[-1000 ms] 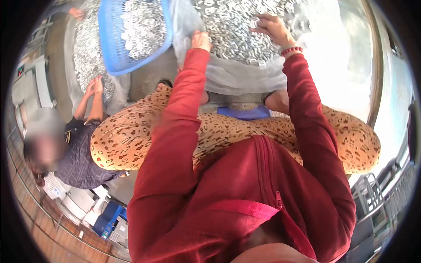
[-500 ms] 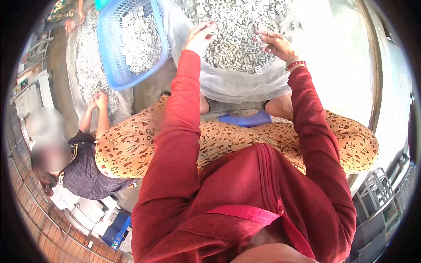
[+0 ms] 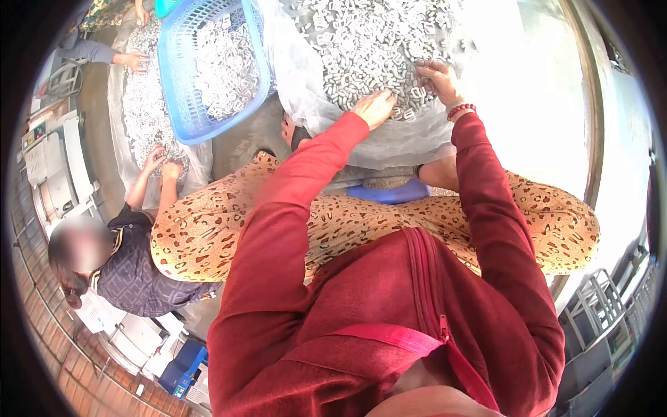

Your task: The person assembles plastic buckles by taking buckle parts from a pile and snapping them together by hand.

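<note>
A heap of small silvery metal pieces (image 3: 368,52), some like short tubes and some like flat buckles, lies on a translucent plastic sheet (image 3: 306,104) in front of me. My left hand (image 3: 375,109) rests at the near edge of the heap, fingers stretched out over the pieces; whether a piece is under the fingertips is hidden. To its right, my right hand (image 3: 441,82), with a red bead bracelet on the wrist, touches the heap with its fingers bent and apart. A few buckle-like pieces (image 3: 410,112) lie between my two hands.
Left of the heap stands a blue plastic basket (image 3: 175,104) with more metal pieces. Beyond it a second heap (image 3: 141,101) lies on plastic, where co-workers' hands (image 3: 135,61) are busy. A person in dark clothing (image 3: 146,274) sits at my left. A blue object (image 3: 389,192) lies under my legs.
My left hand has moved right and nearer to me, from the heap's left side to its front edge. My right hand has shifted slightly. A co-worker's grey sleeve and hand have appeared upper left.
</note>
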`<control>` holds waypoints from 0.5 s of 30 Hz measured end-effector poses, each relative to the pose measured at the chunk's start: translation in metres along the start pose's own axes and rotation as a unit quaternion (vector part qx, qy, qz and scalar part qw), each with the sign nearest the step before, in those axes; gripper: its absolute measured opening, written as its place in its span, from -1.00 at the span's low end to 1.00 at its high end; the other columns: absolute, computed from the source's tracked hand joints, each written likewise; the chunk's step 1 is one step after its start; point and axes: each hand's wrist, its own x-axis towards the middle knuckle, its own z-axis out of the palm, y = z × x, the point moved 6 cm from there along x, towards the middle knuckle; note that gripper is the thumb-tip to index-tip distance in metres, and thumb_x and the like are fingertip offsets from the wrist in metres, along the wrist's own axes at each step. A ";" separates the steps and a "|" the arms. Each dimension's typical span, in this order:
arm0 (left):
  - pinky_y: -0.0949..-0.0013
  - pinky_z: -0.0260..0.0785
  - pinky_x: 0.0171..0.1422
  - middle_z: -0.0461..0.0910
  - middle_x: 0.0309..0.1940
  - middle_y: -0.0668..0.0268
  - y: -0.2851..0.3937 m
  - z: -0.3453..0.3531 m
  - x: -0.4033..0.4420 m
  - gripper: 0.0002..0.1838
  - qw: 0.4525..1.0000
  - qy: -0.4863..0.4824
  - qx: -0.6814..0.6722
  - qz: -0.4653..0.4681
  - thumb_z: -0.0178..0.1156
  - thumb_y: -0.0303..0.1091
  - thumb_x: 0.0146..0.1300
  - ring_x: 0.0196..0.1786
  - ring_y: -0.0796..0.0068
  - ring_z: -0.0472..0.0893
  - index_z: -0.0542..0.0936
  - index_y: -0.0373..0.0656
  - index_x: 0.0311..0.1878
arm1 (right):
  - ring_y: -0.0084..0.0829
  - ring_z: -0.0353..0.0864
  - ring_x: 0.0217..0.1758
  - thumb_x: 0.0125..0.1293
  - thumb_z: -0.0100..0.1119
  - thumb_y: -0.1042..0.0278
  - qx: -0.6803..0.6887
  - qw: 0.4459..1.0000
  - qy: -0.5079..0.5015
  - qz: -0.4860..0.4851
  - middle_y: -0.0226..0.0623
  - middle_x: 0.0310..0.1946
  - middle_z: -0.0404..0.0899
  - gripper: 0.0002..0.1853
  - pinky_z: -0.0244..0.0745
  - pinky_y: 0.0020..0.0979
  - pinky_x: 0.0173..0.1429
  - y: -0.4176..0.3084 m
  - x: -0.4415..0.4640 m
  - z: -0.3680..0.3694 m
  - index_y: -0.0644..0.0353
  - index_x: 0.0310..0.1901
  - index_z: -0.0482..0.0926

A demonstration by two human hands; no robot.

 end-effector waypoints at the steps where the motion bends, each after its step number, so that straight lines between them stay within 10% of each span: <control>1: 0.22 0.35 -0.13 0.34 -0.30 0.22 0.000 -0.004 -0.003 -0.75 1.000 0.014 -0.008 -0.005 0.17 -0.31 0.02 -0.17 0.17 0.45 0.41 -0.12 -0.22 | -0.54 0.50 -0.56 0.05 0.06 0.47 -0.077 0.997 0.017 -0.023 -0.23 -0.36 0.54 -0.61 0.39 -0.62 -0.52 -0.004 -0.001 -0.001 0.27 -0.02 0.38; 8: 0.21 0.35 -0.18 0.30 -0.26 0.30 0.012 -0.004 -0.016 -0.66 0.997 -0.018 0.032 0.073 0.20 -0.29 -0.01 -0.18 0.25 0.45 0.40 0.00 -0.13 | -0.27 0.54 -0.19 -0.15 0.08 0.44 -0.343 0.887 0.120 -0.286 -0.26 -0.26 0.57 -0.50 0.41 -0.34 -0.08 0.002 0.003 -0.003 0.03 -0.03 0.42; 10: 0.22 0.36 -0.21 0.31 -0.28 0.31 0.014 0.002 -0.012 -0.65 0.995 -0.027 0.061 0.078 0.21 -0.29 -0.03 -0.18 0.27 0.46 0.40 0.03 -0.12 | -0.50 0.52 -0.49 -0.16 0.11 0.48 -0.253 0.967 0.011 -0.002 -0.24 -0.46 0.58 -0.65 0.41 -0.47 -0.41 0.003 0.000 -0.002 0.18 -0.21 0.52; 12: 0.31 0.34 -0.34 0.35 -0.38 0.32 0.002 -0.005 -0.006 -0.80 0.999 0.017 -0.015 0.031 0.17 -0.31 0.04 -0.25 0.37 0.47 0.43 -0.05 -0.26 | -0.66 0.41 -0.55 -0.02 0.04 0.39 -0.066 0.995 -0.073 -0.008 -0.34 -0.55 0.53 -0.71 0.29 -0.60 -0.44 0.001 -0.009 0.001 0.18 -0.19 0.51; 15: 0.40 0.32 -0.41 0.39 -0.46 0.35 -0.037 -0.036 0.013 -0.94 0.959 0.067 -0.226 -0.155 0.11 -0.42 0.07 -0.35 0.46 0.47 0.43 -0.12 -0.40 | -0.52 0.48 -0.53 -0.03 0.18 0.37 -0.156 0.985 -0.049 -0.045 -0.26 -0.50 0.55 -0.75 0.37 -0.48 -0.46 0.003 -0.011 -0.009 0.26 -0.28 0.50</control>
